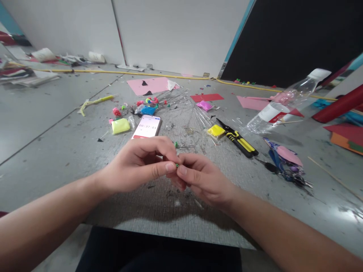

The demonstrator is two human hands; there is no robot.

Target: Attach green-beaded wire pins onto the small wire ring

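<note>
While both forearms rested low over the near edge of the table, the left hand and right hand met at the fingertips, pinching a tiny green piece between thumbs and forefingers. Such a two-handed pinch suited an item too small for one hand to steady. The piece showed only as a bright green speck; its shape could not be resolved. Just beyond the hands lay a green-tipped pin and a phone with its screen lit. Further out lay yellow clay, cutters, scissors, a tilted bottle and pink paper.
</note>
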